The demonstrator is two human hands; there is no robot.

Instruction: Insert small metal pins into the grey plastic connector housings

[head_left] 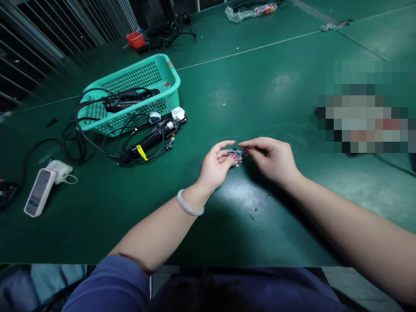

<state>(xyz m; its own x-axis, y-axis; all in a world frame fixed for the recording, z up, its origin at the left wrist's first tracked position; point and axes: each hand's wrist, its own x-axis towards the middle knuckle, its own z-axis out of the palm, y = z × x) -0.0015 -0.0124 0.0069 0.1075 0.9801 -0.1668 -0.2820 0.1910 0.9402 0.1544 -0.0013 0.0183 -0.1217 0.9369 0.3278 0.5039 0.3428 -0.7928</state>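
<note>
My left hand [215, 167], with a pale bangle [190, 203] on its wrist, pinches a small flat piece [235, 153] between thumb and fingers. The piece has dark and light patches and a reddish area near the thumb; its exact kind is too small to make out. Close to its right edge is my right hand [273, 158], thumb and forefinger brought together in a pinch. Whatever those fingertips hold, if anything, is too small to name. Both hands are just above the green table.
A turquoise basket [130, 115] with black corded tools stands at the left. In front of it lies a black corded tool [152, 138] with yellow tape. A white handheld device [39, 193] lies farther left. A red box [135, 40] and plastic-wrapped item [250, 12] are at the back.
</note>
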